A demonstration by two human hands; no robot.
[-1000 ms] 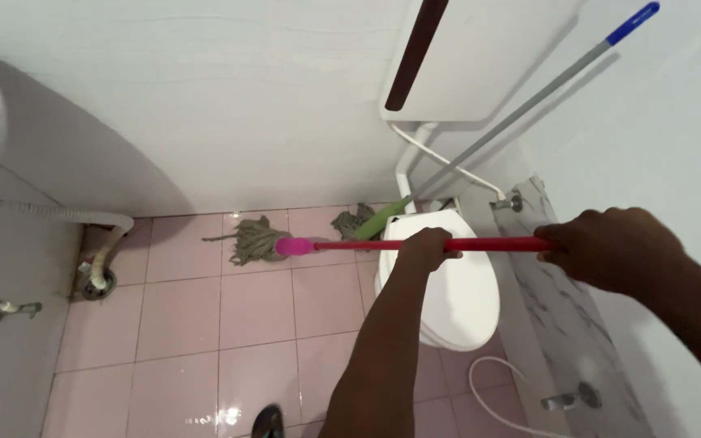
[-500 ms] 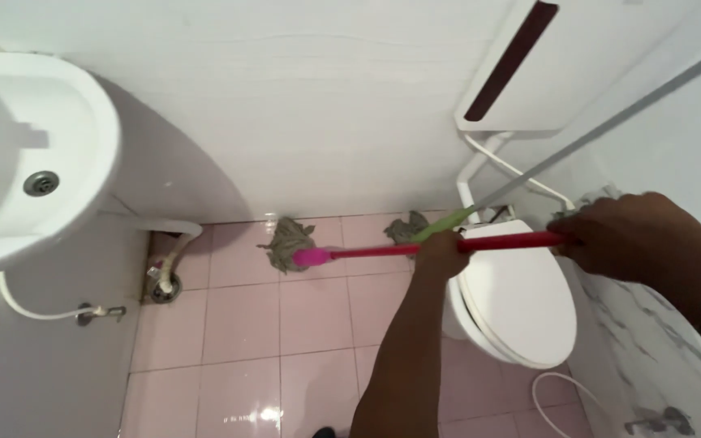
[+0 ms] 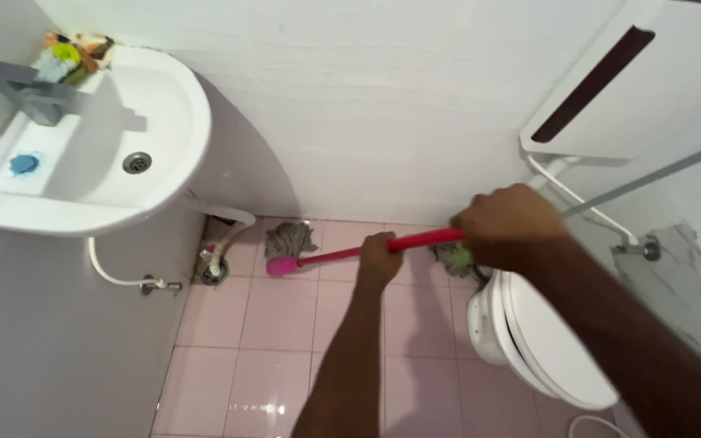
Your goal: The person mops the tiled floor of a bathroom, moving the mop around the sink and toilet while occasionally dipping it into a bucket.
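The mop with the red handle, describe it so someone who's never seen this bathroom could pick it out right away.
Look at the pink tiled floor between the sink and the toilet. The mop has its grey strings by the wall, under the sink's edge. Unlike the second mop beside the toilet, it has a pink socket and both hands grip its handle.

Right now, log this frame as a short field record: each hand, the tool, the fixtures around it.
left hand: gripping the red mop handle lower down
right hand: gripping the handle's upper end
grey string mop head: on pink floor tiles, near the wall
white washbasin: left
white toilet: right, lid down
second grey-handled mop: leaning by the toilet
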